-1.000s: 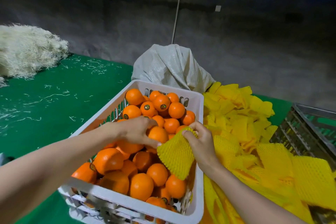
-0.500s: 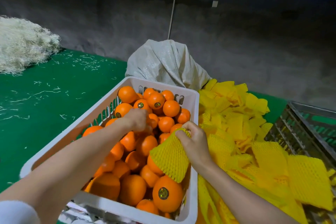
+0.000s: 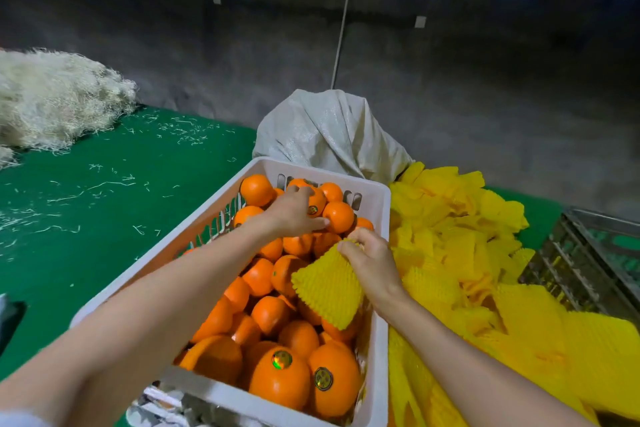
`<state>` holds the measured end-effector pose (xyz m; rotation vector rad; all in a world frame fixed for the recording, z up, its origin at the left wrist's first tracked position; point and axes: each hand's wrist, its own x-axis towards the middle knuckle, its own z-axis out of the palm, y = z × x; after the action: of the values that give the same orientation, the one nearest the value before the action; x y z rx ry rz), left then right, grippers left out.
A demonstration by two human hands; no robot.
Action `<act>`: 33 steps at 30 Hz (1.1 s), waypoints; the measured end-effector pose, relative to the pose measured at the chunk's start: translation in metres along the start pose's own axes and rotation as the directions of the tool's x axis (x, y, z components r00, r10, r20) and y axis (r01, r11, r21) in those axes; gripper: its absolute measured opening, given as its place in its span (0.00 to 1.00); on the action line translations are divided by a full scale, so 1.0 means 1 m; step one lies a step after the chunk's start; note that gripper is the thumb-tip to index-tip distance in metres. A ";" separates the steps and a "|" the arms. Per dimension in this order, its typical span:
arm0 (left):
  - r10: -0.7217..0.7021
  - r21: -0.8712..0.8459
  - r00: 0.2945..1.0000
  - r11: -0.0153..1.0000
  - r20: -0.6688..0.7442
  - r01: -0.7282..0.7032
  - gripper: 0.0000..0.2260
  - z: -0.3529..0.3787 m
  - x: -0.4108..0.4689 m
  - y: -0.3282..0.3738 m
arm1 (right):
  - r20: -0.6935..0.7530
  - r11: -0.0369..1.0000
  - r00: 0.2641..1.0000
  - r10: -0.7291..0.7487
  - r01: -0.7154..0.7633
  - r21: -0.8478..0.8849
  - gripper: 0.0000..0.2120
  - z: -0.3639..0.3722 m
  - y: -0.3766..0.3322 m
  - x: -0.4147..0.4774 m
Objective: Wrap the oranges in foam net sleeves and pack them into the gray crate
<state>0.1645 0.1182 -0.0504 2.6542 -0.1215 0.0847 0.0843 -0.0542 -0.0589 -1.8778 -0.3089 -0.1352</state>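
Now the left grip (image 3: 294, 215) was over the far end of the white crate (image 3: 329, 175), fingers curled round a stickered orange (image 3: 314, 202) atop the other oranges (image 3: 277, 319). Just right of it and nearer, the right grip (image 3: 370, 260) pinched a yellow sleeve (image 3: 329, 288) by its top edge, above the fruit. Right of that grip lay the sleeve pile (image 3: 467, 253), then the gray crate (image 3: 588, 253).

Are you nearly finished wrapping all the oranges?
Barely begun. Done: no wrapped orange shows in the gray crate. In hand: the right hand holds a foam sleeve; the left hand grips an orange. Left: the white crate is full of bare oranges.
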 end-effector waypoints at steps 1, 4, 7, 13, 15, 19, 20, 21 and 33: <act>-0.009 0.102 0.999 0.995 -0.040 0.013 0.38 0.004 0.009 0.005 | 0.014 0.998 1.000 -0.003 0.004 -0.065 0.09 0.001 0.001 0.002; 0.038 0.421 0.998 0.905 0.052 -0.057 0.43 0.026 0.039 0.012 | 0.046 0.991 0.999 -0.009 0.015 -0.135 0.10 -0.001 0.011 0.004; -0.049 0.462 0.990 0.886 0.131 -0.018 0.45 0.047 0.065 0.014 | 0.034 0.995 0.999 -0.013 0.016 -0.094 0.11 -0.004 0.019 0.003; -0.025 0.405 0.999 0.914 -0.035 0.037 0.37 0.058 0.066 0.016 | -0.009 0.993 1.000 -0.030 0.028 -0.116 0.11 -0.003 0.017 0.002; 0.011 0.411 0.997 0.911 -0.072 0.019 0.36 0.051 0.060 0.016 | -0.011 0.989 1.000 -0.028 0.026 -0.147 0.12 -0.003 0.016 0.001; 0.112 0.411 0.992 0.908 -0.059 -0.078 0.33 0.033 0.035 0.008 | -0.033 0.982 0.999 -0.033 0.027 -0.185 0.08 -0.002 0.014 0.001; 0.106 0.412 0.994 0.907 -0.016 -0.090 0.32 0.031 0.026 0.004 | -0.044 0.983 0.999 -0.032 0.024 -0.183 0.07 -0.002 0.012 0.002; 0.070 0.393 0.997 0.916 0.032 -0.077 0.32 0.031 0.018 -0.002 | -0.052 0.984 0.998 -0.027 0.017 -0.179 0.07 -0.002 0.011 0.001; -0.158 0.170 0.974 0.977 0.165 0.130 0.34 0.054 -0.009 -0.003 | -0.056 0.970 0.998 -0.023 0.009 -0.242 0.14 0.000 0.012 0.000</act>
<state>0.1582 0.0960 -0.1000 2.8161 0.0214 -0.1997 0.0879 -0.0573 -0.0698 -2.1087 -0.2768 -0.2477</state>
